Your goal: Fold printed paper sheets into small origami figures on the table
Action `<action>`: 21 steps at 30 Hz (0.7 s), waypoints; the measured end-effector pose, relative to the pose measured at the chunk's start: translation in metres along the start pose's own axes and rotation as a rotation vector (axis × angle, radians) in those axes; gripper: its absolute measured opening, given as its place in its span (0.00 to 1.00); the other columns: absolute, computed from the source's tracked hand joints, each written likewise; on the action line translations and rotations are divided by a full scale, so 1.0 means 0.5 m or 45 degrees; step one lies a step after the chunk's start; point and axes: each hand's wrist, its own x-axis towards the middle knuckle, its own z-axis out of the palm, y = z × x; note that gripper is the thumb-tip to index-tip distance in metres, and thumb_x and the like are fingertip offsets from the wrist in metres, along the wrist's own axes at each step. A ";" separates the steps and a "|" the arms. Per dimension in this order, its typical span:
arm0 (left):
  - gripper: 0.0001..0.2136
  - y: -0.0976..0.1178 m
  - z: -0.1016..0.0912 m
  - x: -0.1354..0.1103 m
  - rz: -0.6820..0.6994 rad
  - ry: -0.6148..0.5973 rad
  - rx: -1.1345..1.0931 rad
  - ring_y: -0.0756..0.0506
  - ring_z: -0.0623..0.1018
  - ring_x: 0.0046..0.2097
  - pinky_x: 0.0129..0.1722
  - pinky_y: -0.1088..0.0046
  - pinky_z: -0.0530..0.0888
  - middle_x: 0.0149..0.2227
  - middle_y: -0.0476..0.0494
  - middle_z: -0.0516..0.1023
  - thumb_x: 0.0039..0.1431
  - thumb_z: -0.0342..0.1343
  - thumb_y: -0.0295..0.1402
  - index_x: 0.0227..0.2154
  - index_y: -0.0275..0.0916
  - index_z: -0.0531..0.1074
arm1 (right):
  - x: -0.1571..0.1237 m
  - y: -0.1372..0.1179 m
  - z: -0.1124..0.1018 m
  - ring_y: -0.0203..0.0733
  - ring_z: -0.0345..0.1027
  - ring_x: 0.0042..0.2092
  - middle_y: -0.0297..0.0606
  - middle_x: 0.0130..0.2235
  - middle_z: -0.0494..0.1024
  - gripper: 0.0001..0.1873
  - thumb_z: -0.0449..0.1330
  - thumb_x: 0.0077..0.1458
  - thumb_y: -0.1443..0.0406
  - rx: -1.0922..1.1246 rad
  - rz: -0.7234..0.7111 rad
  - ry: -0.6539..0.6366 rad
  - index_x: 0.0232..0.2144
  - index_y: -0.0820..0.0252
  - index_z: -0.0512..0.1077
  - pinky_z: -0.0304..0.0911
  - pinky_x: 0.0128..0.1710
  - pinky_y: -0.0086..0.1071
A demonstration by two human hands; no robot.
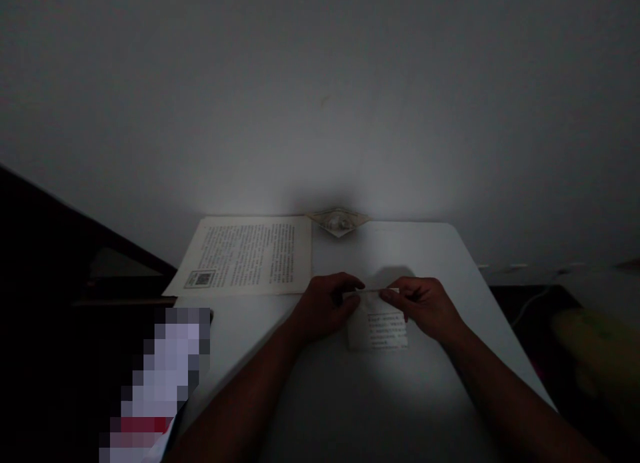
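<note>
A small folded piece of printed paper [377,330] is held just over the white table, its lines of text facing me. My left hand [330,306] pinches its upper left corner between thumb and fingers. At the upper right corner, my right hand [423,306] grips the same paper, thumb in front. The paper's top edge runs level between both hands. Its back side and the fingertips behind it are hidden.
Printed sheets [250,253] with a square code lie at the table's [415,243] back left. A folded paper piece [339,221] sits against the wall [320,116]. A pixelated bright object [165,376] is at the left edge. A blurred yellowish thing [600,350] lies off to the right.
</note>
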 end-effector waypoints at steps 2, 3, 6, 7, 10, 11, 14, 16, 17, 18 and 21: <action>0.10 0.002 0.004 -0.002 0.017 -0.031 0.048 0.47 0.77 0.36 0.36 0.73 0.72 0.35 0.44 0.80 0.55 0.55 0.33 0.40 0.37 0.75 | -0.002 0.001 0.003 0.30 0.55 0.18 0.28 0.14 0.64 0.17 0.63 0.48 0.53 -0.021 -0.031 -0.019 0.22 0.62 0.75 0.52 0.17 0.26; 0.10 0.003 0.006 -0.002 0.030 -0.050 0.067 0.47 0.77 0.35 0.36 0.73 0.71 0.35 0.44 0.80 0.56 0.55 0.35 0.38 0.37 0.75 | -0.004 0.001 0.005 0.30 0.55 0.18 0.28 0.14 0.63 0.17 0.63 0.48 0.53 -0.029 -0.047 -0.034 0.22 0.61 0.75 0.52 0.17 0.26; 0.12 0.010 0.012 -0.004 0.071 -0.128 0.125 0.48 0.77 0.33 0.35 0.74 0.69 0.32 0.45 0.80 0.59 0.52 0.38 0.34 0.37 0.77 | -0.008 0.001 0.010 0.29 0.52 0.18 0.27 0.15 0.60 0.15 0.63 0.48 0.54 -0.054 -0.095 -0.077 0.23 0.61 0.76 0.49 0.17 0.25; 0.13 0.012 0.013 -0.004 0.076 -0.154 0.141 0.49 0.77 0.32 0.34 0.75 0.69 0.30 0.46 0.80 0.60 0.51 0.39 0.33 0.37 0.77 | -0.009 0.002 0.011 0.29 0.51 0.18 0.26 0.15 0.59 0.15 0.63 0.49 0.55 -0.061 -0.109 -0.086 0.23 0.61 0.76 0.48 0.17 0.25; 0.14 0.012 0.013 -0.005 0.079 -0.189 0.134 0.50 0.76 0.29 0.32 0.76 0.68 0.28 0.46 0.79 0.61 0.50 0.39 0.32 0.36 0.77 | -0.009 0.003 0.014 0.28 0.49 0.18 0.25 0.15 0.57 0.14 0.63 0.49 0.55 -0.074 -0.138 -0.088 0.24 0.61 0.77 0.47 0.17 0.25; 0.14 0.011 0.013 -0.005 0.075 -0.187 0.118 0.50 0.76 0.29 0.31 0.77 0.68 0.28 0.46 0.79 0.61 0.50 0.39 0.32 0.36 0.77 | -0.009 0.003 0.013 0.28 0.50 0.18 0.25 0.15 0.58 0.14 0.63 0.49 0.55 -0.068 -0.139 -0.081 0.24 0.61 0.77 0.48 0.17 0.25; 0.13 0.009 0.011 -0.004 0.047 -0.171 0.080 0.50 0.76 0.29 0.31 0.77 0.68 0.28 0.47 0.79 0.61 0.51 0.38 0.32 0.36 0.78 | -0.007 0.001 0.010 0.30 0.56 0.18 0.28 0.15 0.65 0.14 0.62 0.50 0.55 -0.005 -0.117 -0.059 0.24 0.61 0.76 0.53 0.17 0.25; 0.12 0.009 0.010 -0.003 0.017 -0.158 0.049 0.50 0.76 0.29 0.32 0.77 0.68 0.28 0.48 0.79 0.60 0.51 0.37 0.32 0.37 0.78 | -0.006 -0.001 0.005 0.31 0.60 0.19 0.31 0.16 0.68 0.14 0.62 0.50 0.56 0.056 -0.107 -0.039 0.24 0.62 0.75 0.57 0.18 0.26; 0.12 0.009 0.009 -0.002 -0.001 -0.157 0.030 0.50 0.76 0.29 0.32 0.77 0.68 0.28 0.48 0.79 0.60 0.52 0.37 0.31 0.36 0.78 | -0.005 -0.002 0.003 0.31 0.61 0.19 0.31 0.16 0.69 0.14 0.62 0.50 0.56 0.082 -0.110 -0.031 0.24 0.62 0.75 0.58 0.19 0.26; 0.12 0.010 0.008 -0.001 -0.020 -0.163 0.010 0.50 0.76 0.30 0.32 0.77 0.68 0.28 0.48 0.79 0.60 0.52 0.37 0.31 0.36 0.78 | -0.005 -0.002 0.000 0.31 0.61 0.19 0.31 0.16 0.69 0.13 0.63 0.50 0.57 0.101 -0.117 -0.026 0.24 0.62 0.75 0.59 0.19 0.26; 0.12 0.014 0.004 0.000 -0.075 -0.194 -0.038 0.50 0.75 0.30 0.31 0.77 0.68 0.28 0.48 0.79 0.59 0.53 0.37 0.30 0.35 0.78 | -0.005 -0.003 -0.003 0.32 0.62 0.19 0.32 0.16 0.71 0.12 0.64 0.48 0.58 0.119 -0.137 -0.012 0.23 0.61 0.75 0.60 0.18 0.26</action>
